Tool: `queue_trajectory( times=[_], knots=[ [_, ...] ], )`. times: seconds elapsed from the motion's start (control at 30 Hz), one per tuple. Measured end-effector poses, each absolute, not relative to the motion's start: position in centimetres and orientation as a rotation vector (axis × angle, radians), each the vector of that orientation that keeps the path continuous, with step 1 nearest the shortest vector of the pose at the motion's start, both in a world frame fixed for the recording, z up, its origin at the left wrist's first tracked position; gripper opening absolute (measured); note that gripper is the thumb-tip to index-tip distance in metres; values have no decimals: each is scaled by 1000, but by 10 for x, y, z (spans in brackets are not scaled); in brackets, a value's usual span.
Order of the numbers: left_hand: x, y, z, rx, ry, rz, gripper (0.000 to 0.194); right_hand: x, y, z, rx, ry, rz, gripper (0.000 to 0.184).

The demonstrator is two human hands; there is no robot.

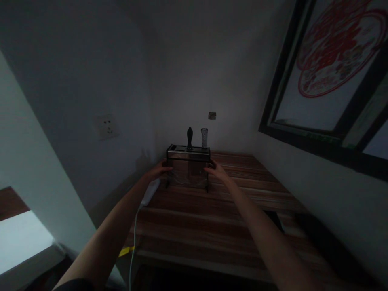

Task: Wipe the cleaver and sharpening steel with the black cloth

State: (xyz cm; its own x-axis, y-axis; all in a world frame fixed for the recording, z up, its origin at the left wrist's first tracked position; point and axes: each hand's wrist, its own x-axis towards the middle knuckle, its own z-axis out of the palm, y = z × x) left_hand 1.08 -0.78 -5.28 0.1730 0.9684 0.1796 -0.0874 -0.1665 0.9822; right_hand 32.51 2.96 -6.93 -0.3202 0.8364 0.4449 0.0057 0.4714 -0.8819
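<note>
In the dim head view, a small box-shaped rack with a dark frame and a see-through front stands on the wooden tabletop, close to the back wall. My left hand grips its left side, thumb across the front edge. On the opposite side, my right hand holds the right edge in the same way. A dark, slim bottle-shaped item stands upright on top, and a clear glass is beside it. What lies behind the front panel is too dark to name.
A white power strip with a pale cable lies left of the rack. A wall socket is on the left wall. A framed picture hangs at right. Dark flat objects rest on the right side of the table.
</note>
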Motion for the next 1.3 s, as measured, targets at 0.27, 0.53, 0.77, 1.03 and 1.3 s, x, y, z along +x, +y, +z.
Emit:
queue_trajectory(
  times=[0.27,0.53,0.77,1.03,1.3],
  knots=[
    [16,-12,-60,1363,939,1254,57,322,22,-68,-735,-1710,911,68],
    [34,-31,-34,1495,1134,2018,49,350,-11,-62,-934,-1638,707,52],
    [112,-92,5,1761,1004,2211,23,468,-89,-52,-1115,-1746,547,24],
    [290,-132,-72,2440,769,997,20,546,-139,-121,-1575,-1727,121,25],
    [337,-133,-124,2527,1258,675,37,551,-136,-141,-1625,-1791,34,21]
  ],
)
